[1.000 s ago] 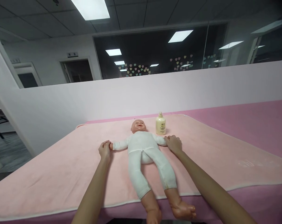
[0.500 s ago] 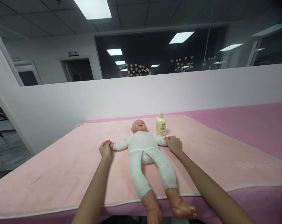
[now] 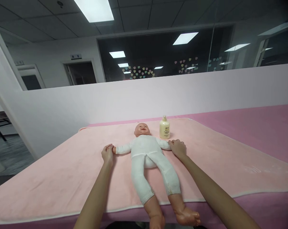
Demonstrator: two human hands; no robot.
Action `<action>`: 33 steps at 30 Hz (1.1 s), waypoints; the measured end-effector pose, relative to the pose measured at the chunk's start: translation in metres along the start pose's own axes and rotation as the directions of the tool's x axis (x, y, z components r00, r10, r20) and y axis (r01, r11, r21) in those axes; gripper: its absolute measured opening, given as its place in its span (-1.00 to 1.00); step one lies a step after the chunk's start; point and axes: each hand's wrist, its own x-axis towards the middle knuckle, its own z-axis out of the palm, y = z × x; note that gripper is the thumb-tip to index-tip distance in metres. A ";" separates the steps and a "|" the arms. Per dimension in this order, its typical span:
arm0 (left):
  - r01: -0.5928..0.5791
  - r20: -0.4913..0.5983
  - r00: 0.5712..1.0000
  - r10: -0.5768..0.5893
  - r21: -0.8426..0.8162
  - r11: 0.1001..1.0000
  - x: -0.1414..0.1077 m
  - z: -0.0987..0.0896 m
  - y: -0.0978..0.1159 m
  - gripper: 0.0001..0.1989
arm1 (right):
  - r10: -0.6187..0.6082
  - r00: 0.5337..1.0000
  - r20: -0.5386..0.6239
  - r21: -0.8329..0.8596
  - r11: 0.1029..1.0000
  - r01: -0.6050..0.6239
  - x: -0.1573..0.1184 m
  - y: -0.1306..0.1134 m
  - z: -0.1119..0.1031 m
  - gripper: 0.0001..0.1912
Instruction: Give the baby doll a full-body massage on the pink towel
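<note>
A baby doll (image 3: 146, 146) in a white suit lies on its back on a pink towel (image 3: 69, 171), arms spread and head toward the wall. My left hand (image 3: 108, 153) is closed on the doll's hand at the picture's left. On the other side my right hand (image 3: 177, 148) is closed round the end of the doll's other arm, hiding that doll hand. The doll's bare feet hang past the towel's near edge. Beside its head stands a pale yellow pump bottle (image 3: 164, 128), upright, just beyond my right hand.
Behind the towel rises a low white wall (image 3: 134, 98) with glass above it. A darker pink surface (image 3: 260, 127) extends at the right and along the near edge. At the far left is a dark-legged piece of furniture (image 3: 0, 122) on the floor.
</note>
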 end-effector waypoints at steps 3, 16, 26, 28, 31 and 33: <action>0.004 0.007 1.000 -0.004 -0.007 1.000 -0.001 0.000 0.001 -0.78 | 0.008 1.000 0.005 0.005 1.000 -0.008 0.000 0.000 0.000 -0.51; 0.005 -0.001 1.000 -0.005 0.027 1.000 -0.001 0.000 0.002 -0.79 | 0.008 1.000 -0.007 0.026 1.000 -0.008 0.000 0.000 0.000 -0.49; 0.004 -0.004 1.000 -0.003 0.026 1.000 0.001 0.000 0.000 -0.79 | -0.009 1.000 -0.026 0.017 1.000 0.010 0.002 0.001 0.003 -0.49; 0.003 -0.003 1.000 -0.003 0.020 1.000 0.001 0.000 0.000 -0.79 | -0.007 1.000 -0.025 0.014 1.000 0.007 0.002 0.001 0.003 -0.49; 0.005 -0.001 1.000 -0.005 0.010 1.000 0.002 0.000 -0.001 -0.78 | -0.009 1.000 -0.023 0.018 1.000 0.009 0.001 0.001 0.003 -0.49; 0.006 -0.001 1.000 -0.006 0.014 1.000 0.002 0.000 -0.001 -0.78 | -0.009 1.000 -0.022 0.020 1.000 0.010 0.001 0.001 0.003 -0.50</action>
